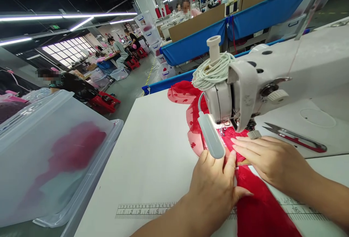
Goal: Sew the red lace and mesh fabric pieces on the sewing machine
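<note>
Red lace fabric (238,134) lies under the needle area of a white sewing machine (245,88), and a long red strip (263,208) of it runs down toward me. My left hand (214,184) rests at the fabric's left edge, thumb stretched out over the strip; some fingertips are behind the grey lamp (211,137). My right hand (275,159) lies flat with outstretched fingers on the lace, just right of the needle area. Sheer red fabric with small dark red motifs (193,122) spreads behind the lamp. Both hands press on the cloth rather than wrapping round it.
Thread snips (297,137) with a red handle lie on the machine bed at right. A printed ruler (144,211) crosses the white table (141,149). At left stands a translucent plastic bin (40,171) containing red cloth. Other people sit at work farther back.
</note>
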`<action>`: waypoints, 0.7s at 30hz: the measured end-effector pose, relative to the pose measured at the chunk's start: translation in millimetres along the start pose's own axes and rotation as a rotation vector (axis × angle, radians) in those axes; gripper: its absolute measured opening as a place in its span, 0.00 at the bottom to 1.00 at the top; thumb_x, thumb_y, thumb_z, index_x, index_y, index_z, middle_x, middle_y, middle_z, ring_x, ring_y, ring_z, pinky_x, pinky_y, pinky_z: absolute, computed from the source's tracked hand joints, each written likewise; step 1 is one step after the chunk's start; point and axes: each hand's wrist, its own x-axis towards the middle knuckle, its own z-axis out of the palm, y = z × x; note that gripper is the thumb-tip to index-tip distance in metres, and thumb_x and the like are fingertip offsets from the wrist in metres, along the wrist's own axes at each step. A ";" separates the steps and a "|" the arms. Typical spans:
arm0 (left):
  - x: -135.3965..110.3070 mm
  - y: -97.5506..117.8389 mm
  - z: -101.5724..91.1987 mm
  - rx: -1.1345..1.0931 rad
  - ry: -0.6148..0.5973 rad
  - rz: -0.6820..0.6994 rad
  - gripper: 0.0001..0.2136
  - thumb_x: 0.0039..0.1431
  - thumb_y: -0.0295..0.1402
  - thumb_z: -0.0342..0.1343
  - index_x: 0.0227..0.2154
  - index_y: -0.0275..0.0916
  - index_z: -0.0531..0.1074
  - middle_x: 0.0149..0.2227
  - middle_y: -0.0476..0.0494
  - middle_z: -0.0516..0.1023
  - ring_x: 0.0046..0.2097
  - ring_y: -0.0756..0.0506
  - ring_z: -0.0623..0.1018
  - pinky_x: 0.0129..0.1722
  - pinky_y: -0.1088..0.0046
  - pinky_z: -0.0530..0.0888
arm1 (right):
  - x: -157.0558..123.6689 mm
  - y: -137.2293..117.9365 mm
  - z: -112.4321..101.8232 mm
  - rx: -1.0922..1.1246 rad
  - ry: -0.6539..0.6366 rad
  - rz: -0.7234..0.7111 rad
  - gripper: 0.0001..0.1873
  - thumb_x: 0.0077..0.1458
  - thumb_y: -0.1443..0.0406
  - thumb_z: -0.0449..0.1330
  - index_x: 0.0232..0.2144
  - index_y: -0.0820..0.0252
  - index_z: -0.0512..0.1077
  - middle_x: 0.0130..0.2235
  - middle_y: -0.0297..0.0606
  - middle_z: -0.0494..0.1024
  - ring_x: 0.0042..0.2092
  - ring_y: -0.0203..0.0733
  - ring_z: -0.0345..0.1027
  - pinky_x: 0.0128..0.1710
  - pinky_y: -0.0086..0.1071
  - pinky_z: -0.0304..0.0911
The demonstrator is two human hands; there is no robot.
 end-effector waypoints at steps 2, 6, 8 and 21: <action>-0.9 0.1 0.0 0.007 -0.015 -0.002 0.36 0.66 0.60 0.41 0.57 0.30 0.69 0.53 0.28 0.76 0.46 0.37 0.78 0.40 0.62 0.74 | -0.1 0.3 0.0 -0.007 -0.001 -0.001 0.23 0.50 0.79 0.48 0.38 0.63 0.80 0.42 0.40 0.85 0.38 0.41 0.78 0.33 0.35 0.70; -2.6 0.9 2.2 0.013 0.010 -0.011 0.35 0.66 0.60 0.41 0.55 0.32 0.70 0.52 0.29 0.77 0.47 0.36 0.78 0.42 0.61 0.73 | -1.1 1.3 0.3 -0.020 0.015 -0.008 0.23 0.50 0.80 0.49 0.40 0.64 0.80 0.41 0.39 0.85 0.39 0.42 0.79 0.35 0.36 0.71; -2.9 1.0 3.6 0.013 0.038 -0.012 0.35 0.66 0.60 0.40 0.54 0.32 0.71 0.52 0.29 0.77 0.48 0.37 0.78 0.42 0.61 0.73 | -0.7 1.2 0.3 -0.026 0.018 -0.009 0.23 0.51 0.80 0.49 0.40 0.64 0.80 0.41 0.39 0.85 0.39 0.42 0.79 0.35 0.35 0.70; -2.0 -1.3 7.1 0.051 0.028 -0.008 0.37 0.67 0.60 0.38 0.59 0.31 0.68 0.54 0.29 0.77 0.50 0.35 0.78 0.54 0.53 0.68 | 0.8 1.1 1.0 -0.062 -0.021 -0.022 0.22 0.53 0.78 0.48 0.40 0.64 0.80 0.43 0.44 0.84 0.36 0.42 0.78 0.34 0.36 0.68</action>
